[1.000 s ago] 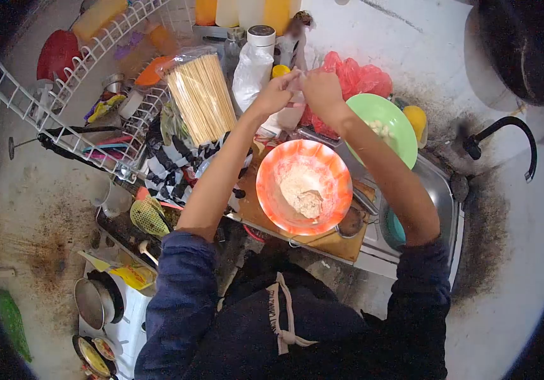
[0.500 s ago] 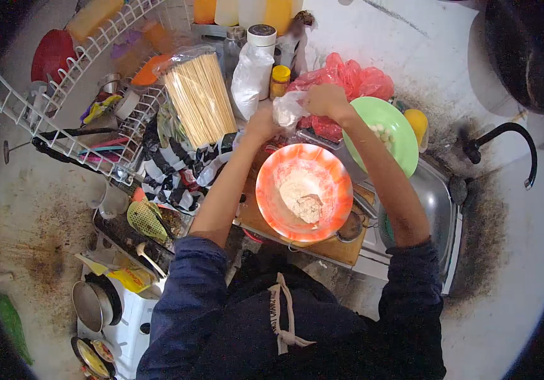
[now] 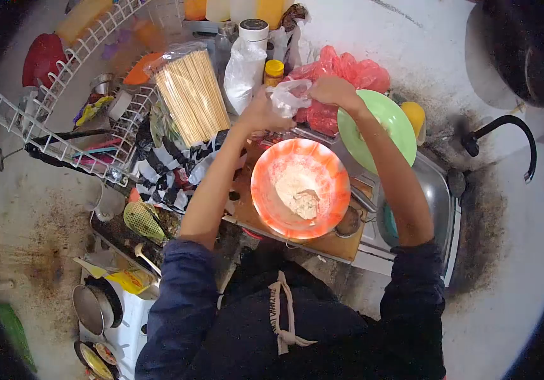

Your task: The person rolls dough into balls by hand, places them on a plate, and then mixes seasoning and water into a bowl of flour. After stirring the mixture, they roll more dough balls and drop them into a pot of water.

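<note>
Both hands are raised above the far rim of an orange-and-white bowl [image 3: 265,168] that holds a mound of pale flour. My left hand [image 3: 260,116] and my right hand [image 3: 328,90] both grip a small crumpled clear plastic bag [image 3: 286,98] between them. The bowl rests on a wooden board [image 3: 335,244] at the sink's edge. A green bowl [image 3: 389,123] stands just right of my right forearm, tilted against the sink.
A packet of wooden skewers [image 3: 189,95] leans at the left by a white dish rack [image 3: 63,120]. A red plastic bag [image 3: 348,73], a yellow-lidded jar [image 3: 274,71] and a white bag [image 3: 243,66] stand behind. Metal sink [image 3: 433,190] and black tap [image 3: 500,136] at right.
Both hands came down and toward me from the back of the counter. They now hold the clear plastic bag lower, close over the orange bowl's far rim.
</note>
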A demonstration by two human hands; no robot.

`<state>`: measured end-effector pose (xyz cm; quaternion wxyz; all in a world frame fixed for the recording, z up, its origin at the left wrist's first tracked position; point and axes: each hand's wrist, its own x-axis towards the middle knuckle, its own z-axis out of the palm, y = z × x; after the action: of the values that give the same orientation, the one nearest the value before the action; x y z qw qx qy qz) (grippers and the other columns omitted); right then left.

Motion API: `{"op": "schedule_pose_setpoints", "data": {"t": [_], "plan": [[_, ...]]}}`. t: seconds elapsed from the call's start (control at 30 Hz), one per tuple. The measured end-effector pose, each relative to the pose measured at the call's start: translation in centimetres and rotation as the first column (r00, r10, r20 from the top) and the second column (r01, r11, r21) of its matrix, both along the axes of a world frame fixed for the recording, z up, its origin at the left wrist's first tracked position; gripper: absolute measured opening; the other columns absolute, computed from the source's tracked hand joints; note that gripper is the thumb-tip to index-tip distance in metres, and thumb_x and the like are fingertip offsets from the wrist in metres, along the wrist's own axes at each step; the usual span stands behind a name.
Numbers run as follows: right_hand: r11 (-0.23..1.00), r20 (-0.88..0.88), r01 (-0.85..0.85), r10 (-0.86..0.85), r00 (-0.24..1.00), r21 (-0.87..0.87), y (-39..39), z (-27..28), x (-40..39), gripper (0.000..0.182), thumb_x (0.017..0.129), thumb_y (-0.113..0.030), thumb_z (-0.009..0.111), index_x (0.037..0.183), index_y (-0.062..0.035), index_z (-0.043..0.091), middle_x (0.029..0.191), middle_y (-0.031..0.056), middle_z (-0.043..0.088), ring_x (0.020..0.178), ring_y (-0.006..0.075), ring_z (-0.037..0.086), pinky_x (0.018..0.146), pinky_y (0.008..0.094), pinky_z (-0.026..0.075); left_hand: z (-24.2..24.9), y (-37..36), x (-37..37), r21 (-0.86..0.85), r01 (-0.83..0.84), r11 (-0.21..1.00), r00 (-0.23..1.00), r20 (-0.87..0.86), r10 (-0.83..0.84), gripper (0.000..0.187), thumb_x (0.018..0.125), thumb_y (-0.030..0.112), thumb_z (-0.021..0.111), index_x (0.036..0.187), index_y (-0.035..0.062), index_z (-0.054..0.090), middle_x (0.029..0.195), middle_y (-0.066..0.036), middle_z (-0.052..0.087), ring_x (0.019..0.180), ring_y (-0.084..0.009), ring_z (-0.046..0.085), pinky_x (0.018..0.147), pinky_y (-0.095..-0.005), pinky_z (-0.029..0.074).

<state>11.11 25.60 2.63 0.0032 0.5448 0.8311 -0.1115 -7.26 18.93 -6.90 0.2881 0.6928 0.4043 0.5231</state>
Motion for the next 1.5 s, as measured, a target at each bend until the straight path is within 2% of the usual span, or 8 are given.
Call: {"op": "schedule_pose_setpoints", "data": {"t": [0.13, 0.3, 0.77, 1.03, 1.2, 1.37, 1.43, 1.5], "plan": [[0.999, 0.012, 0.011, -0.011, 1.000, -0.033, -1.5, 2.2, -0.2, 0.039, 0.069, -0.036, 0.053, 0.086, -0.0049, 0.067, 0.089, 0.0173, 0.064, 0.087, 0.0309, 0.062, 0.072, 0.0373, 0.048, 1.1, 0.7, 0.4, -0.089, -0.190, 0.978, 0.973, 0.116, 0.199, 0.061, 0.062, 0.028, 0.076, 0.100, -0.0073, 0.045, 0.098, -0.022, 0.054, 0.091, -0.0363, 0.054, 0.077, -0.0381, 0.045], [0.984, -0.017, 0.100, -0.099, 0.995, 0.144, -2.3, 2.0, -0.5, 0.037, 0.069, -0.034, 0.052, 0.085, -0.0048, 0.066, 0.085, 0.0177, 0.064, 0.084, 0.0335, 0.062, 0.072, 0.0406, 0.048, 5.8, -0.9, 1.5, 0.136, -0.455, 0.880, 0.862, -0.181, 0.473, 0.031, 0.072, 0.017, 0.065, 0.096, 0.0026, 0.052, 0.094, -0.018, 0.055, 0.088, -0.0340, 0.054, 0.076, -0.0377, 0.045], [0.875, -0.026, 0.029, -0.018, 0.999, 0.483, -5.4, 1.8, -0.4, 0.024, 0.074, -0.030, 0.050, 0.077, -0.0148, 0.068, 0.071, 0.0132, 0.063, 0.070, 0.0297, 0.063, 0.064, 0.0413, 0.049, 6.5, -0.5, 0.9, 0.134, -0.385, 0.913, 0.799, -0.447, 0.402, 0.041, 0.064, 0.014, 0.066, 0.104, 0.0100, 0.061, 0.097, -0.018, 0.060, 0.091, -0.0319, 0.057, 0.078, -0.0390, 0.047], [0.975, -0.116, 0.089, -0.066, 0.991, 0.202, -4.3, 3.3, 1.7, 0.036, 0.072, -0.036, 0.048, 0.076, -0.0055, 0.066, 0.076, 0.0168, 0.063, 0.080, 0.0330, 0.062, 0.072, 0.0413, 0.047, 4.9, 1.8, -0.1, 0.064, -0.241, 0.968, 0.909, -0.336, 0.248, 0.054, 0.066, 0.012, 0.065, 0.119, 0.0101, 0.053, 0.090, -0.013, 0.063, 0.078, -0.0185, 0.061, 0.066, -0.0298, 0.047], [0.986, -0.114, -0.045, 0.064, 0.991, 0.163, -0.1, 1.7, 4.9, 0.037, 0.074, -0.036, 0.048, 0.082, -0.0049, 0.064, 0.081, 0.0159, 0.062, 0.079, 0.0330, 0.060, 0.072, 0.0427, 0.046, 6.1, 1.9, 0.0, -0.341, -0.080, 0.937, 0.994, -0.103, 0.048, 0.052, 0.067, 0.020, 0.069, 0.115, 0.0077, 0.056, 0.100, -0.015, 0.061, 0.092, -0.0215, 0.059, 0.078, -0.0314, 0.046], [0.956, -0.024, -0.281, 0.284, 0.958, 0.083, -6.6, 6.5, 6.6, 0.032, 0.079, -0.030, 0.047, 0.091, -0.0058, 0.063, 0.082, 0.0180, 0.061, 0.076, 0.0324, 0.060, 0.070, 0.0427, 0.046, 4.3, 3.0, -0.9, -0.207, -0.043, 0.977, 0.999, -0.028, 0.038, 0.047, 0.070, 0.019, 0.067, 0.113, 0.0054, 0.055, 0.100, -0.012, 0.060, 0.088, -0.0190, 0.058, 0.077, -0.0294, 0.046], [0.975, -0.254, -0.219, 0.224, 0.941, 0.045, -9.0, 6.5, 8.1, 0.028, 0.079, -0.028, 0.051, 0.092, -0.0085, 0.065, 0.079, 0.0175, 0.062, 0.074, 0.0317, 0.060, 0.069, 0.0404, 0.047, 5.7, 0.9, -0.7, -0.186, -0.021, 0.982, 1.000, 0.012, 0.024, 0.045, 0.071, 0.018, 0.066, 0.113, 0.0045, 0.055, 0.100, -0.011, 0.060, 0.088, -0.0193, 0.058, 0.078, -0.0290, 0.046], [0.963, -0.143, -0.097, 0.062, 0.988, -0.251, -12.4, 7.5, 9.0, 0.031, 0.081, -0.031, 0.053, 0.089, -0.0038, 0.064, 0.071, 0.0150, 0.060, 0.061, 0.0174, 0.056, 0.061, 0.0322, 0.044, 9.2, -4.3, -0.1, -0.123, -0.056, 0.991, 0.993, 0.100, 0.068, 0.040, 0.076, 0.012, 0.062, 0.113, 0.0032, 0.052, 0.107, -0.011, 0.057, 0.098, -0.0191, 0.055, 0.083, -0.0290, 0.044]]}}
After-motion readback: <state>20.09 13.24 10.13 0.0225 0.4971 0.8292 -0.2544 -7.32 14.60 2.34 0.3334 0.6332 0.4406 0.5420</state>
